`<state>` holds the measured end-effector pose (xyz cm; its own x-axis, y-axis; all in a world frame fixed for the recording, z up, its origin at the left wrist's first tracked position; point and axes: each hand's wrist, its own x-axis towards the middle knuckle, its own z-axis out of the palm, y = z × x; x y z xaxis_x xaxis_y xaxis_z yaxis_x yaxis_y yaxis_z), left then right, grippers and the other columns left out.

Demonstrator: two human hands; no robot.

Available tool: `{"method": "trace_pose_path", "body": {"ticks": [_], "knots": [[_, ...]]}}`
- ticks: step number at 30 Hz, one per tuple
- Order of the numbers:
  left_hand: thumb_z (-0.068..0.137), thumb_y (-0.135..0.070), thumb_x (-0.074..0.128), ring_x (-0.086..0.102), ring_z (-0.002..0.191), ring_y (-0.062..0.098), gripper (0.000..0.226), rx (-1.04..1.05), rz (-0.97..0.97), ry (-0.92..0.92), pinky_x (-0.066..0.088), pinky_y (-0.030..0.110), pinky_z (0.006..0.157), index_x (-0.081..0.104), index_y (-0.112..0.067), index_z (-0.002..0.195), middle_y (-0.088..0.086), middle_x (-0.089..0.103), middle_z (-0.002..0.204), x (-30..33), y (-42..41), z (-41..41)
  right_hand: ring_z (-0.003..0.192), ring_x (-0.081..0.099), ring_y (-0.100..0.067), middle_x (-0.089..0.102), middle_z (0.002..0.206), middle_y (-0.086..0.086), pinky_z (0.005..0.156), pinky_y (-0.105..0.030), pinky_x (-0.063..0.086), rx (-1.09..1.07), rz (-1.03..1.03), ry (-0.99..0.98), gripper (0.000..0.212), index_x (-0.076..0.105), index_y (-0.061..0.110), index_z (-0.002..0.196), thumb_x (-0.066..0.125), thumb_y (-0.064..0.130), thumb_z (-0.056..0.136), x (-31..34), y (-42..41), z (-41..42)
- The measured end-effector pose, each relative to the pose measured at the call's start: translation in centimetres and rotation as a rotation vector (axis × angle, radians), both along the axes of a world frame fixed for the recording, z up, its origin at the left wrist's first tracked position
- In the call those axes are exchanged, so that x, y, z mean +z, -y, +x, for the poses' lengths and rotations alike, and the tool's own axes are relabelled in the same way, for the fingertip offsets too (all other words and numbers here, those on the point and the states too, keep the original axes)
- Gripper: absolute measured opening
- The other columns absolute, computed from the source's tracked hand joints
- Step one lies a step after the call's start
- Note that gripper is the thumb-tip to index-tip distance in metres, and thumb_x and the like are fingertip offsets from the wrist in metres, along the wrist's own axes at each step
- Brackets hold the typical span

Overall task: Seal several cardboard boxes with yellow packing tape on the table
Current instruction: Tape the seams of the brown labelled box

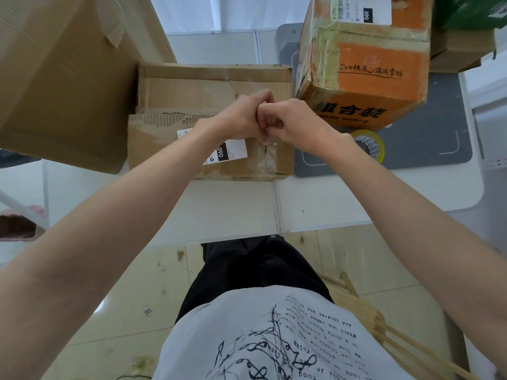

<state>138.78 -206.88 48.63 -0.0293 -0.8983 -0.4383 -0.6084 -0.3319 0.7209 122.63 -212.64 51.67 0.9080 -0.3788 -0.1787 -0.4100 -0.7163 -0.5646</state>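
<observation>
A worn brown cardboard box (192,89) with a white shipping label (233,153) lies flat on the white table (233,204). My left hand (241,119) and my right hand (290,122) meet just above its right half, fingers curled and knuckles touching. They pinch a small shiny bit of tape (270,143) that shows below the fingers. The roll of yellow packing tape (370,145) stands on a grey mat (428,138), just right of my right wrist and apart from both hands.
A large brown box (63,78) stands at the left against the flat box. An orange box (378,67) wrapped in tape stands at the back right on the mat, with a green box (466,12) behind it. A wooden stool (365,305) is beside my legs.
</observation>
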Motion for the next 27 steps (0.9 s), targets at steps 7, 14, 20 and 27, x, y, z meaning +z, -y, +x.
{"method": "trace_pose_path", "body": {"ticks": [7, 14, 20, 27], "knots": [[0.063, -0.01, 0.092, 0.063, 0.078, 0.013, 0.062, -0.008, -0.003, 0.028, 0.043, 0.021, 0.061, 0.049, -0.02, 0.106, -0.007, 0.068, 0.083, 0.19, -0.05, -0.14, 0.073, 0.066, -0.023, 0.072, 0.082, 0.002, 0.067, -0.041, 0.054, -0.013, -0.186, 0.06, 0.009, 0.068, 0.02, 0.091, 0.062, 0.014, 0.091, -0.35, -0.66, -0.21], [0.066, -0.008, 0.09, 0.064, 0.08, 0.016, 0.06, -0.018, -0.012, 0.028, 0.041, 0.018, 0.06, 0.048, -0.021, 0.106, -0.009, 0.068, 0.081, 0.39, -0.19, -0.33, 0.073, 0.066, -0.026, 0.071, 0.08, -0.001, 0.064, -0.039, 0.052, -0.076, -0.238, 0.01, 0.014, 0.072, 0.023, 0.089, 0.06, 0.02, 0.094, -0.27, -1.03, -0.03], [0.065, -0.004, 0.088, 0.063, 0.083, 0.005, 0.066, 0.009, -0.019, 0.01, 0.043, 0.005, 0.062, 0.054, -0.028, 0.116, -0.017, 0.064, 0.088, 0.39, -0.32, -0.52, 0.082, 0.064, -0.022, 0.065, 0.108, 0.005, 0.067, -0.034, 0.05, -0.106, -0.235, 0.04, 0.011, 0.073, 0.023, 0.085, 0.066, 0.018, 0.091, 0.06, -0.71, 0.13], [0.062, -0.009, 0.091, 0.065, 0.091, 0.024, 0.068, 0.023, -0.012, 0.048, 0.055, 0.036, 0.078, 0.054, -0.01, 0.119, 0.004, 0.07, 0.102, 0.43, -0.24, -0.47, 0.092, 0.056, -0.023, 0.069, 0.097, 0.002, 0.075, -0.038, 0.049, -0.102, -0.201, 0.053, 0.007, 0.073, 0.018, 0.092, 0.068, 0.015, 0.088, -0.08, -0.44, 0.49]]}}
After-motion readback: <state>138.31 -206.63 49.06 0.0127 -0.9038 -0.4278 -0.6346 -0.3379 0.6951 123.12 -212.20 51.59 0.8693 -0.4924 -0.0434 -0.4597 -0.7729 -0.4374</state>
